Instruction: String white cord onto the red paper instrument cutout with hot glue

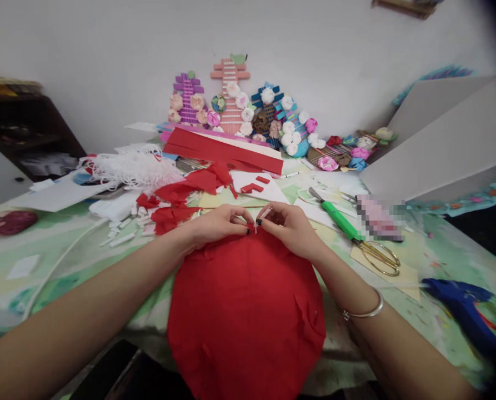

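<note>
A large rounded shape covered in wrinkled red paper (248, 311) reaches from the bottom of the view up to my fingertips. My left hand (225, 226) is closed in a pinch at its far edge, left of the middle. Just beside it, my right hand (287, 226) pinches a small white piece (266, 213) between thumb and fingers at the same edge. A thin white bit shows on the red paper between the two thumbs. The fingertips' far sides are hidden.
Torn red paper (176, 191) and white foam bits (125, 233) lie to the left, with white string (135, 166) behind. At right are a green cutter (339, 218), gold scissors (379, 256) and a blue glue gun (460, 303). Decorated crafts (231, 105) lean on the wall.
</note>
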Tool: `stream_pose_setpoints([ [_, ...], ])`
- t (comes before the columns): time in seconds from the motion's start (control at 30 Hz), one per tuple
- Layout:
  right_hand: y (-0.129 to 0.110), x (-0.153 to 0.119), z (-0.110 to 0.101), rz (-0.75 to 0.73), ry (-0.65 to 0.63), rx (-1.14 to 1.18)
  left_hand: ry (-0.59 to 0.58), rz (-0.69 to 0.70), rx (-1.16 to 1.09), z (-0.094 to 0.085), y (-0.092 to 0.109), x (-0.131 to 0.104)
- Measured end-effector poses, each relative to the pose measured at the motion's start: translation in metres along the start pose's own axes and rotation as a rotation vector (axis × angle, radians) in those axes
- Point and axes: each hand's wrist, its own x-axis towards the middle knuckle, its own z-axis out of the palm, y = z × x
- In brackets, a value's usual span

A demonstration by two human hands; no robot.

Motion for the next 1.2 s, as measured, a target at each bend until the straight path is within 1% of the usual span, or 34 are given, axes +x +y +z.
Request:
stream_pose_setpoints([
  [0.2, -0.003, 0.000, 0.000, -0.040, -0.022, -0.112, -0.022, -0.005, -0.019, 0.000, 0.000, 0.000],
  [0.33, -0.004, -0.001, 0.000, -0.045, -0.024, -0.151, 0.010, -0.004, 0.011, 0.000, 0.000, 0.000],
  [0.43, -0.003, -0.002, 0.000, -0.025, -0.009, -0.072, 0.013, -0.010, 0.005, 0.000, 0.000, 0.000],
  [0.57, -0.001, -0.002, 0.000, 0.027, 0.043, 0.053, 0.015, -0.013, 0.014, 0.000, 0.000, 0.001],
  [0.63, -0.002, -0.003, 0.000, 0.017, 0.030, 0.042, 0.019, -0.009, 0.017, 0.000, -0.001, 0.001],
  [0.87, -0.005, -0.003, 0.002, -0.040, -0.059, -0.120, 0.028, 0.016, 0.059, -0.001, -0.006, 0.004],
  [1.0, -0.004, -0.004, 0.003, -0.040, -0.057, -0.121, 0.045, 0.014, 0.094, -0.002, -0.008, 0.005],
  [1.07, -0.006, -0.006, 0.000, -0.023, -0.011, -0.058, 0.043, 0.008, 0.109, -0.002, -0.009, 0.007],
  [1.13, -0.008, -0.007, -0.007, 0.013, 0.083, 0.015, 0.038, -0.002, 0.118, -0.004, -0.011, 0.009],
  [1.2, -0.009, -0.010, -0.018, 0.079, 0.193, 0.009, 0.043, -0.022, 0.125, -0.005, -0.012, 0.013],
])
